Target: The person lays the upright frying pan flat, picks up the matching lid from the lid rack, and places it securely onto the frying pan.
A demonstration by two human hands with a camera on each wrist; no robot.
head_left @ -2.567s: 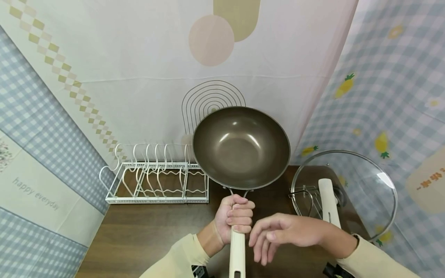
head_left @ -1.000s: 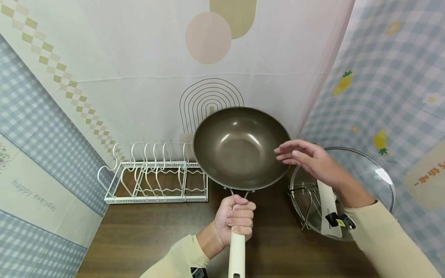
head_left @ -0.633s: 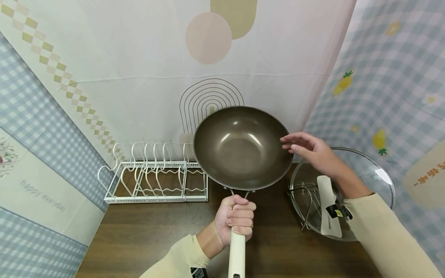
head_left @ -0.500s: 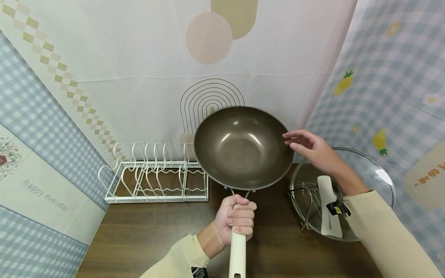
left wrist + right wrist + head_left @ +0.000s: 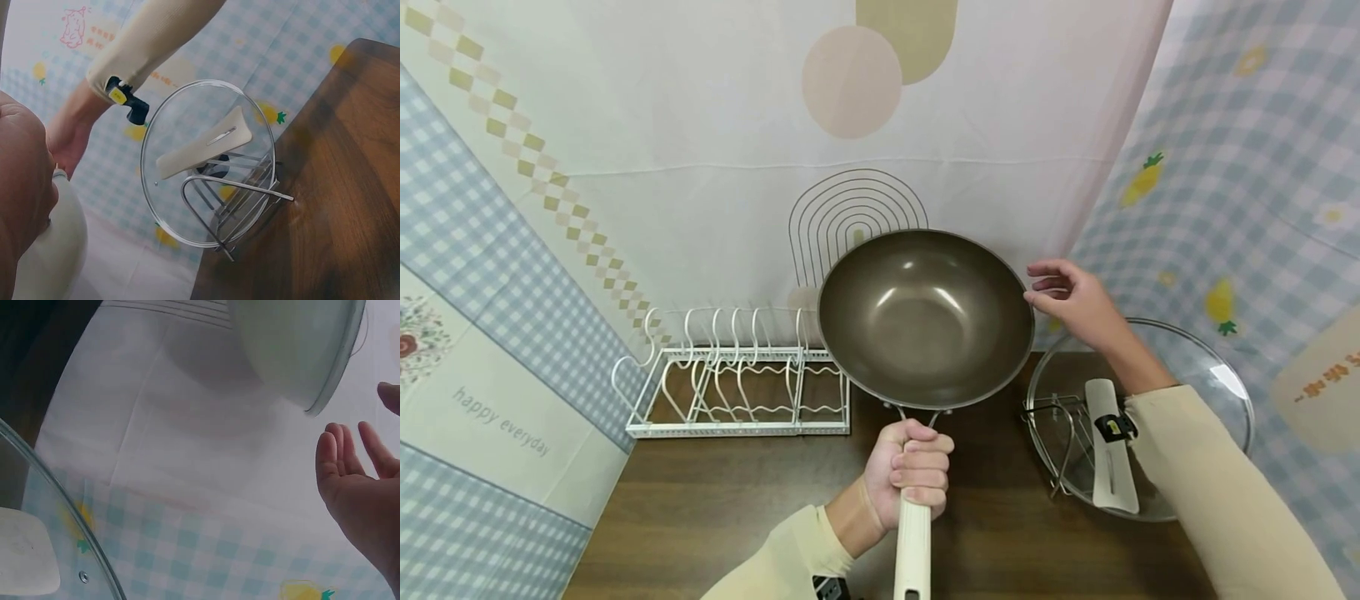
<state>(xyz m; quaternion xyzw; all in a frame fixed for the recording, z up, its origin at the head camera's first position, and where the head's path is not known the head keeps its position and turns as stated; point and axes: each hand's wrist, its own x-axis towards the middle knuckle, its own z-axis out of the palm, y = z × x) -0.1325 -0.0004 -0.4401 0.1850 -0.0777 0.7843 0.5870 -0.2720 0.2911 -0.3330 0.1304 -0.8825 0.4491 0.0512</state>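
Observation:
My left hand (image 5: 906, 475) grips the cream handle (image 5: 913, 550) of a deep wok (image 5: 917, 325) with a brown inside. The wok is held up with its bowl tilted toward the head camera. Beside its right rim is my right hand (image 5: 1075, 304), fingers loosely bent and thumb apart from them. In the right wrist view, a gap shows between the right hand (image 5: 356, 465) and the wok's pale green outside (image 5: 294, 350); nothing lies in that hand.
A white wire rack (image 5: 737, 429) stands on the wooden table (image 5: 737, 492) at left. At right, a glass lid (image 5: 1217, 375) with a cream handle (image 5: 1108, 450) leans upright in a metal stand (image 5: 1060, 450). Patterned cloth (image 5: 737, 225) hangs behind.
My right hand has moved from beside the handle up to the wok's right side, then slightly outward and upward off the rim. The left hand and wok stay nearly still.

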